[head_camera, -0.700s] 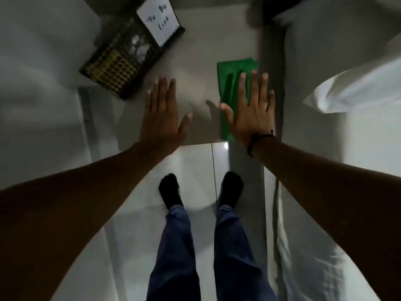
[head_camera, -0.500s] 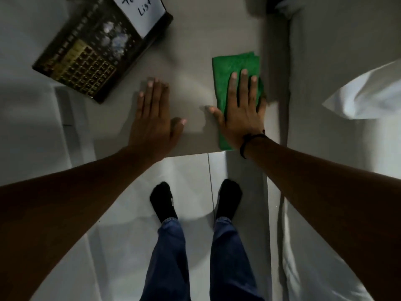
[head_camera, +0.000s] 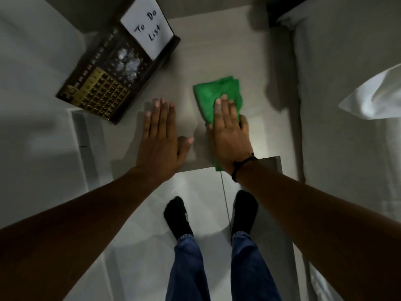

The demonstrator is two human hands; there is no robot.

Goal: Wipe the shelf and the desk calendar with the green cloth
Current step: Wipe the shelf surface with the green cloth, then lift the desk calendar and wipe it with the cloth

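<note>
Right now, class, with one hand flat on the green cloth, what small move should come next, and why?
Probably slide the right hand with the green cloth leftward across the shelf. The cloth lies flat under that palm near the shelf's right side, and bare surface lies between it and the desk calendar. The left hand rests flat on the shelf, off the cloth.

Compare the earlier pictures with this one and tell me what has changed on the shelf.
The right hand has pushed the green cloth left toward the middle of the shelf, bunching it; it lay flat near the right edge before. The hand presses flat on it, not gripping. The left hand stays flat on the shelf, and the desk calendar with its To Do List card is untouched.
</note>
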